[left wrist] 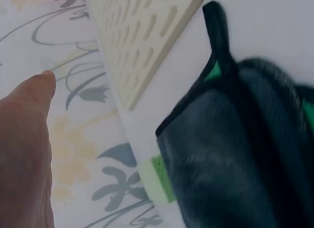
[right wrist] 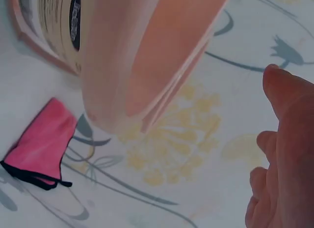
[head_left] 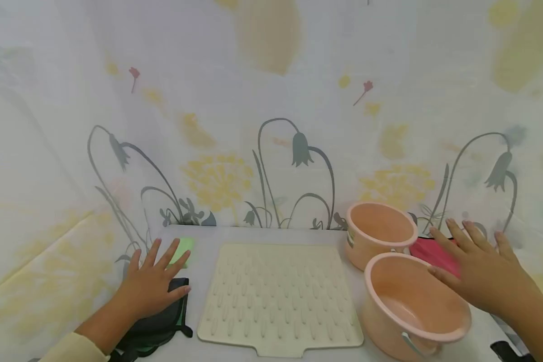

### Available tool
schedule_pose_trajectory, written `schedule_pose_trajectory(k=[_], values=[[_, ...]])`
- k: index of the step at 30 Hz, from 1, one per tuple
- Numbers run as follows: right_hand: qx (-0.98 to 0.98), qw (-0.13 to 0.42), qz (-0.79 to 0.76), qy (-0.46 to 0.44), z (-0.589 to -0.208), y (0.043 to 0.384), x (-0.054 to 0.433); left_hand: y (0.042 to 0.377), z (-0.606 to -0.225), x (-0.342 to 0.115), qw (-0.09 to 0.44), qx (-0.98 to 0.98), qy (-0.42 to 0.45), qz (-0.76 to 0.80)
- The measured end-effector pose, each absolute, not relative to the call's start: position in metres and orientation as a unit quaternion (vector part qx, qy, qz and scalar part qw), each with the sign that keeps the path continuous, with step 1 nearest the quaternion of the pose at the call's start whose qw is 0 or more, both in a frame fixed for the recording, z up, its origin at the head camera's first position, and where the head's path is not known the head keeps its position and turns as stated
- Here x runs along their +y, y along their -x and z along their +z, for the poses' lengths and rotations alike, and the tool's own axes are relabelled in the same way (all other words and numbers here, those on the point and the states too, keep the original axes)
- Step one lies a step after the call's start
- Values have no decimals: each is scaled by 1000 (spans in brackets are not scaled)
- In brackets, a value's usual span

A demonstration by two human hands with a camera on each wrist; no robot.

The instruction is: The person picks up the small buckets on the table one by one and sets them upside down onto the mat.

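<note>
My left hand (head_left: 149,286) hovers with fingers spread over a dark cloth item (head_left: 163,322) with black trim, a loop and green lining. A light green block (head_left: 184,250), like a sponge, lies just beyond. My right hand (head_left: 484,266) is spread beside two peach plastic buckets, the near one (head_left: 371,311) and the far one (head_left: 355,251). Behind that hand is a pink cloth item (head_left: 434,254) with black edging, seen whole in the right wrist view (right wrist: 44,139). Between the hands lies a cream slotted mat (head_left: 280,296). Neither hand holds anything.
A pale curtain (head_left: 271,100) with flower prints hangs behind the white table (head_left: 203,241). In the right wrist view a printed label (right wrist: 59,26) shows on a bucket. At the bottom right is a black item (head_left: 502,349), partly cut off.
</note>
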State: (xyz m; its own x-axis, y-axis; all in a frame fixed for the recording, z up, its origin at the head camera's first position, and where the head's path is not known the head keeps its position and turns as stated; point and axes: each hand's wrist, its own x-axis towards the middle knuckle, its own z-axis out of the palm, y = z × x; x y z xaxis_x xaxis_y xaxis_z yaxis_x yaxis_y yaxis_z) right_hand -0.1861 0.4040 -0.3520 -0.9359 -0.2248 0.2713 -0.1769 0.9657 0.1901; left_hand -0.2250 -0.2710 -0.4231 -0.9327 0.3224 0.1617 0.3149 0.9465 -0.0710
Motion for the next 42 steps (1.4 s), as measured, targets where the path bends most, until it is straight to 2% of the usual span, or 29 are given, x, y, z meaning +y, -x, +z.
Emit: schedule_pose_trajectory(k=[4,11,17,22,30,35,42], values=[[-980,154,-46,-117,-355,175,389,219,-436,-263,72,-986,152,-7],[-973,169,-5,-154,-369,155,372,212,-448,-237,-8,-987,135,-87],[-969,181,17,-168,-389,147,356,211,-460,-220,-46,-981,128,-140],[-960,202,55,-188,-407,144,347,212,-471,-212,-58,-970,126,-200],[-904,317,48,-282,-430,148,339,216,-494,-199,-74,-948,115,-286],[-888,340,53,-304,-437,147,329,215,-506,-194,-75,-951,78,-289],[-903,339,52,-259,-442,142,318,212,-518,-195,-74,-930,53,-357]])
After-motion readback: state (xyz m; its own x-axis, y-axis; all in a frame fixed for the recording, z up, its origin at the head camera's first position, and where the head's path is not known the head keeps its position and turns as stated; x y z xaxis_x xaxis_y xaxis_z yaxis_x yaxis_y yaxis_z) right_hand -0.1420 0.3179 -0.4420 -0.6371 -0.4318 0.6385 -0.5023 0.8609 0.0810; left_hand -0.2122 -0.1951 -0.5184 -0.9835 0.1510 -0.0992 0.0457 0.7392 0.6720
